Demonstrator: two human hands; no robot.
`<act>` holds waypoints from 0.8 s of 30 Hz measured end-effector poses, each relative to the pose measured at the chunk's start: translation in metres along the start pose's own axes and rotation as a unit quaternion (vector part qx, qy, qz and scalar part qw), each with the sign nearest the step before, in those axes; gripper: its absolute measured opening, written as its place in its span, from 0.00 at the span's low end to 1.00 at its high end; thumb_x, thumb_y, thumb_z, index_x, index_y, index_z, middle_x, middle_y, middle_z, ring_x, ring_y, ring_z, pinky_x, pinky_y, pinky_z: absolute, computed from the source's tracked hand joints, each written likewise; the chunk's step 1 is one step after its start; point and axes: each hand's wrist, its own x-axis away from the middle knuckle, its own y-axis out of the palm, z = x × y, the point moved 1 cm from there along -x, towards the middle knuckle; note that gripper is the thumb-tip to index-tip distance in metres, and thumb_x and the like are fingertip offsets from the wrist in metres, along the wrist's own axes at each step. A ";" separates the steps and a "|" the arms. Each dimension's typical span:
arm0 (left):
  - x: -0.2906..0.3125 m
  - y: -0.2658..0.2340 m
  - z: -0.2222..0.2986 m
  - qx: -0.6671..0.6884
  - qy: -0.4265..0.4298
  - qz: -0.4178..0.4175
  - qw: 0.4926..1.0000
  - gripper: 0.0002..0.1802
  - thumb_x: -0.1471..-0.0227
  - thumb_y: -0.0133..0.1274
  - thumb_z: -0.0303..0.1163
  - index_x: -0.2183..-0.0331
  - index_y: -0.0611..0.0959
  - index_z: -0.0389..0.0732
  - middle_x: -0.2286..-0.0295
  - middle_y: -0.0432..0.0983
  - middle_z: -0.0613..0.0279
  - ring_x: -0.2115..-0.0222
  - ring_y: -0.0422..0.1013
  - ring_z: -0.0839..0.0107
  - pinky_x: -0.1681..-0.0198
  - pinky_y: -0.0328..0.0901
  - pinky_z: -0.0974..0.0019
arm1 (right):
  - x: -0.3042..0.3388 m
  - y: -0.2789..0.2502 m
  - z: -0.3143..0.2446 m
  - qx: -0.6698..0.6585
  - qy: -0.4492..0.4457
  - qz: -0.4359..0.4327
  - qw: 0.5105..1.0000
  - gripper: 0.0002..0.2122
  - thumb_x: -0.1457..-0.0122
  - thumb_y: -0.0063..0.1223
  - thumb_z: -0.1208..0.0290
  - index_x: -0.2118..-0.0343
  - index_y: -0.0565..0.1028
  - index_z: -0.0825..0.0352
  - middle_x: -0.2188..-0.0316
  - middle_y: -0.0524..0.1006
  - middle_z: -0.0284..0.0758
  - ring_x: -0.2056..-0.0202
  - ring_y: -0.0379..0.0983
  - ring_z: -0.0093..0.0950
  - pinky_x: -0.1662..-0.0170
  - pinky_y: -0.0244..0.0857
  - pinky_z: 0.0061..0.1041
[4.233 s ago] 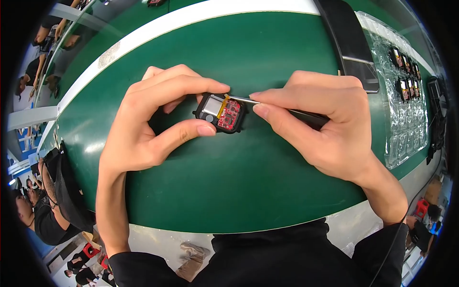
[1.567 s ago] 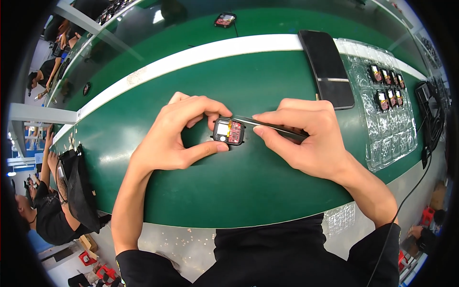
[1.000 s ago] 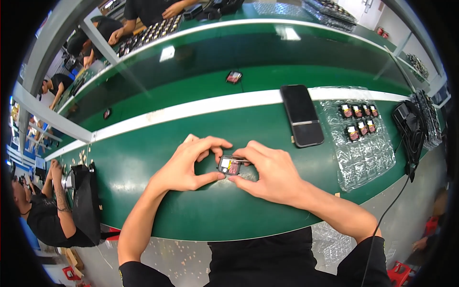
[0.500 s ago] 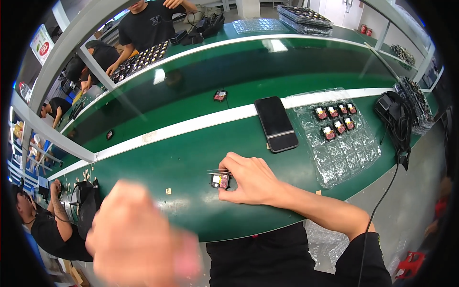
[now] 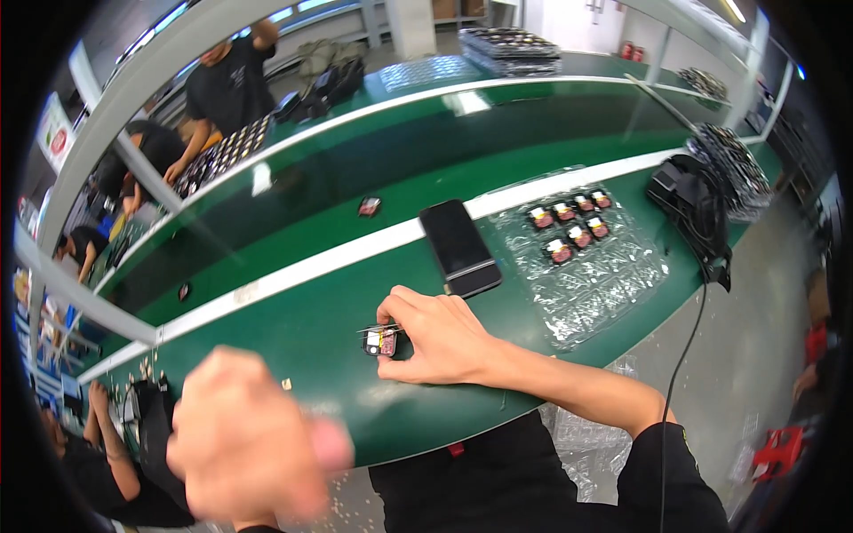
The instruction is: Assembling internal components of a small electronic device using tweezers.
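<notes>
My right hand (image 5: 440, 339) rests on the green bench. Its thumb and fingers pinch a small black square module (image 5: 380, 343) with a white and reddish face. A thin pair of metal tweezers (image 5: 369, 330) sticks out from the same fingers, across the module's top. To the left, my left hand (image 5: 244, 435) is raised close to the camera and smeared by motion. Its fingers look curled, but whether they hold anything is too blurred to see. A pinkish patch shows on its right side, perhaps the thumb.
A dark phone (image 5: 459, 247) lies beyond my right hand. Right of it, a clear plastic tray (image 5: 604, 302) carries several similar modules (image 5: 558, 250). A black cabled device (image 5: 689, 200) and stacked trays (image 5: 733, 173) stand further right. Another module (image 5: 370, 206) lies past the white rail (image 5: 293, 277). Co-workers sit left and opposite.
The whole view has shifted, so the bench items sit further left. My right hand keeps its pinch on the module and tweezers. My left hand stays raised and blurred.
</notes>
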 end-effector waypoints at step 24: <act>0.081 0.188 -0.252 -0.099 -0.327 -0.241 0.909 0.22 0.37 0.63 0.33 0.44 0.81 0.39 0.52 0.79 0.53 0.49 0.75 0.52 0.43 0.70 0.53 | 0.052 -0.265 0.226 0.311 0.360 0.239 0.847 0.27 0.52 0.72 0.46 0.59 0.90 0.67 0.62 0.89 0.48 0.56 0.87 0.46 0.48 0.78 0.44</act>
